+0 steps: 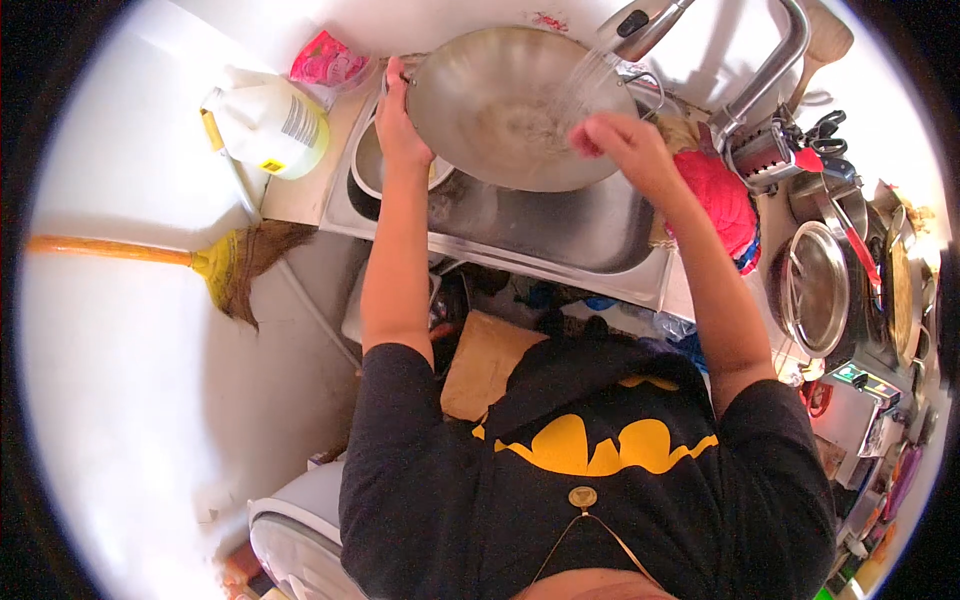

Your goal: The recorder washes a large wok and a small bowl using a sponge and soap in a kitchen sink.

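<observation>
A wide metal wok is tilted over the stainless-steel sink. My left hand grips its left side at the handle. Water sprays from the faucet head into the wok, where a shallow pool ripples. Over the wok's right part is my right hand, blurred, with curled fingers; whether they hold anything is unclear. The wok's other loop handle sticks out on the right. A pale-rimmed round vessel sits in the sink's left end, partly hidden by my left arm.
A large plastic jug and a pink packet stand left of the sink. A broom hangs farther left. To the right are a red cloth, a metal utensil holder and a steel pot.
</observation>
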### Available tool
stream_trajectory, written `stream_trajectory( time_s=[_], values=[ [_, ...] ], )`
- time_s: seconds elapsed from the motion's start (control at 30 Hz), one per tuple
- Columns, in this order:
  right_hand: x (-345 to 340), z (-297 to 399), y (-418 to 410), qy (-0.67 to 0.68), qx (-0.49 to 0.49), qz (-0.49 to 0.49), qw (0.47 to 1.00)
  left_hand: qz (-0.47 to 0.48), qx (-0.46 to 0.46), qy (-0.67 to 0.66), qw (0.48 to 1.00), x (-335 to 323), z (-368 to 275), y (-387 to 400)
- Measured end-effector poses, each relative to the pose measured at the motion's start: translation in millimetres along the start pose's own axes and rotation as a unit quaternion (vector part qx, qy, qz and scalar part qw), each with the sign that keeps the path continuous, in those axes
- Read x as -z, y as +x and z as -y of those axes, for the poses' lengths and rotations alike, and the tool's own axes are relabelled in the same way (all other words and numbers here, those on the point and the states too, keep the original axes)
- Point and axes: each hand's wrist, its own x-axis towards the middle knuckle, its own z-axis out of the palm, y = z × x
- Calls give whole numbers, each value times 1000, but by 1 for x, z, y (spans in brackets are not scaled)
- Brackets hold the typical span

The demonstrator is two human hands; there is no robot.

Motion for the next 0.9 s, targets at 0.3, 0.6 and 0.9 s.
stream_trajectory(
  time_s=[0.3,0.6,0.9],
  values=[
    [-50,18,-62,-228,94,219,944,27,17,-40,999,18,-16,1],
    [-179,-37,-31,-351,318,295,830,2,21,-34,999,16,-28,-5],
    [-163,-113,11,165,-164,-17,972,22,-1,-14,1000,10,-48,-15]
  ],
)
